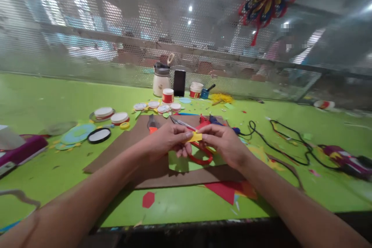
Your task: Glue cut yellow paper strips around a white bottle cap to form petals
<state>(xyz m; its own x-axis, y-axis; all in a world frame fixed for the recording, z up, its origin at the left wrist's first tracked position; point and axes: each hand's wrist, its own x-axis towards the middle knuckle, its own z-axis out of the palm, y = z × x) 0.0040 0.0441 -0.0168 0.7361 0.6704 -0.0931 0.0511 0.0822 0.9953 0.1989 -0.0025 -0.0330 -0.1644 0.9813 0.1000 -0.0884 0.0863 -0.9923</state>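
Observation:
Between my two hands is a small yellow piece of paper (196, 137). My left hand (162, 139) pinches its left side and my right hand (225, 143) holds its right end. Just below lie red-handled scissors (207, 159), their blades pointing up and left, partly hidden by my fingers. Under them is a light green sheet of paper (178, 166) on a brown cardboard sheet (151, 180). An orange and black cutter (152, 124) rests on the cardboard beyond my left hand.
Paint tubs (167, 96), a white jug (161, 81) and an upright phone (179, 83) stand at the back. Lids (99, 135) and paper cutouts lie left. A black cord (290, 161) runs right to a purple device (347, 159). Red paper (222, 192) is near the front edge.

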